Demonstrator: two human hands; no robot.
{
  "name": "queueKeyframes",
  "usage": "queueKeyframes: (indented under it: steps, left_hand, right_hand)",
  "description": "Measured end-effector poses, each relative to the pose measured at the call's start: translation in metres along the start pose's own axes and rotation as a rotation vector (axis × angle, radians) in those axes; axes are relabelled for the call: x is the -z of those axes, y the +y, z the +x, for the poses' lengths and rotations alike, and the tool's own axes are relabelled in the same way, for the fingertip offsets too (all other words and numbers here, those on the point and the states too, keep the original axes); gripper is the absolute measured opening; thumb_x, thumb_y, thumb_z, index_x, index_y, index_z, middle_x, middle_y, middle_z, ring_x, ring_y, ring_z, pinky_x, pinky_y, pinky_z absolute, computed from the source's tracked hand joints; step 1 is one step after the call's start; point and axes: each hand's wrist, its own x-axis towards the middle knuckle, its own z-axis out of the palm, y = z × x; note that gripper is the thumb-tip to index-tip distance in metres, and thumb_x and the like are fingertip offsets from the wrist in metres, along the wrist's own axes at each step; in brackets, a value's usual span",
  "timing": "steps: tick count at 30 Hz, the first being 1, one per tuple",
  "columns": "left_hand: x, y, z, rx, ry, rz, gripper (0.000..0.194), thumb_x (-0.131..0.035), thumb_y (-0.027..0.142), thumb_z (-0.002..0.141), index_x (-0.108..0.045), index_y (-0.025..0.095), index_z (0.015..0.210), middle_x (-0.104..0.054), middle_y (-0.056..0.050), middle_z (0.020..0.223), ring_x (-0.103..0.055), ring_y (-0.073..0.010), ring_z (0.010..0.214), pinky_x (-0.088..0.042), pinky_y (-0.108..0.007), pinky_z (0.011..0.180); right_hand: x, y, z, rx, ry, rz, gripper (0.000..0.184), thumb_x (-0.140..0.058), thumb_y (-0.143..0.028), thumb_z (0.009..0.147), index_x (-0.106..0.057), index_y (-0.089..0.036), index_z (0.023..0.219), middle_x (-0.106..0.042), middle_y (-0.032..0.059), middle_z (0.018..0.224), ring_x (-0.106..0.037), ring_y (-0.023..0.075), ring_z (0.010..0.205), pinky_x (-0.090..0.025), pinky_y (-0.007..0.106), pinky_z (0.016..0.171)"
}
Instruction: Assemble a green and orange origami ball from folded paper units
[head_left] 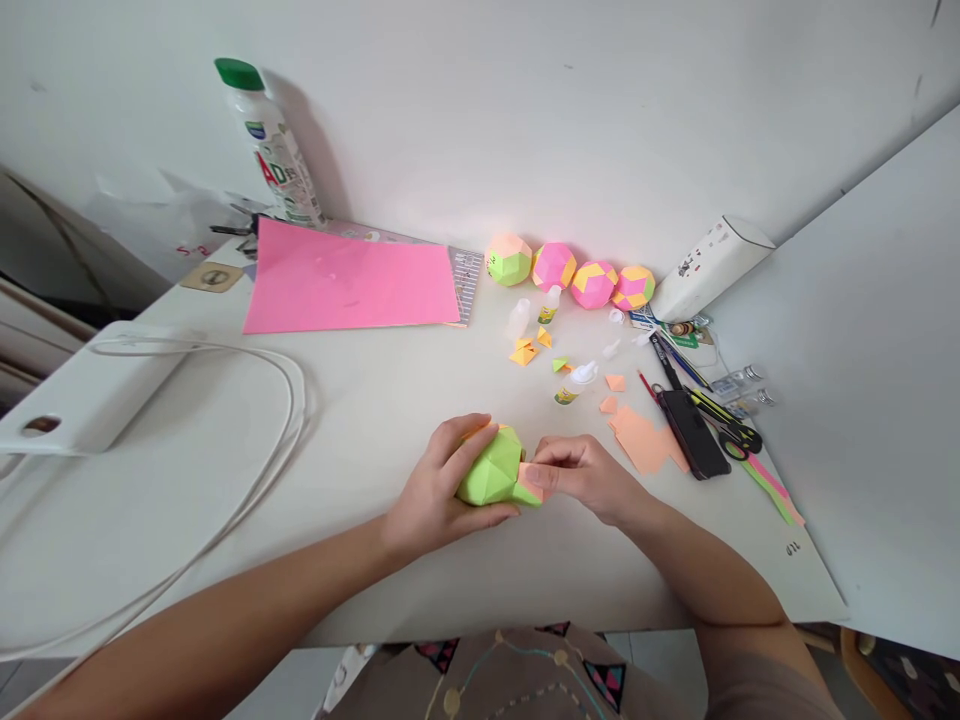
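Item examined: a faceted green paper ball [491, 472], held over the table [352, 430], nearer the person than the yellow-labelled bottle [571, 388] and to its left. Whether the ball also rests on the table cannot be determined.

Hands: the left hand [435, 490] is curved around the ball, fingers over the far side and top, thumb along the near side. The right hand [581, 475] is narrowed to a pinch, its thumb laid on a peach piece [532, 477] at the ball's right side. A dark gap is noted beside that piece; how firmly it is joined cannot be seen.

Surroundings: four faceted balls [553, 267] stand in a row beyond the bottle, by the wall. Small peach pieces [615, 382] and a cut peach sheet [645, 440] lie to the bottle's right.

Handling assessment: the ball is judged very light and probably hollow, stiff along its folds but liable to dent at the middle of a facet. Slipping appears a minor risk; crushing and splayed seams are the greater. Recommended hold: a broad, light cup spread over several facets, as on the left, with the peach piece taken by its flat face between thumb and finger, clear of the gap.
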Motion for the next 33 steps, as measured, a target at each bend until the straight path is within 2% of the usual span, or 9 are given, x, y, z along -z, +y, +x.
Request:
queueKeyframes:
  steps: [9, 22, 33]
  left_hand:
    - [-0.0031, -0.0007, -0.0021, 0.065, -0.021, -0.109, 0.078, -0.071, 0.044, 0.079, -0.03, 0.029, 0.144, -0.04, -0.015, 0.133, -0.047, -0.0311, 0.122, -0.048, -0.05, 0.097]
    - [-0.003, -0.0011, -0.0024, 0.085, -0.037, -0.12, 0.079, -0.073, 0.041, 0.077, -0.031, 0.029, 0.143, -0.041, -0.015, 0.133, -0.048, -0.0323, 0.122, -0.049, -0.05, 0.095]
    - [-0.0038, 0.0006, -0.0035, 0.114, -0.034, -0.109, 0.079, -0.073, 0.04, 0.078, -0.03, 0.03, 0.142, -0.041, -0.015, 0.133, -0.047, -0.0327, 0.122, -0.049, -0.052, 0.096]
  right_hand:
    - [0.0002, 0.0015, 0.0008, 0.027, 0.002, 0.002, 0.029, -0.073, -0.042, 0.075, -0.068, -0.016, 0.066, -0.055, -0.0004, 0.072, -0.051, 0.0108, 0.066, -0.044, 0.027, 0.063]
    - [0.0004, 0.0044, 0.0022, 0.041, -0.006, 0.029, 0.025, -0.072, -0.04, 0.077, -0.068, -0.016, 0.07, -0.054, -0.0011, 0.071, -0.049, 0.0109, 0.067, -0.039, 0.027, 0.062]
    - [-0.0014, 0.0045, 0.0005, 0.074, 0.004, -0.01, 0.023, -0.07, -0.039, 0.079, -0.07, -0.017, 0.077, -0.056, -0.0005, 0.075, -0.051, 0.0114, 0.069, -0.04, 0.027, 0.065]
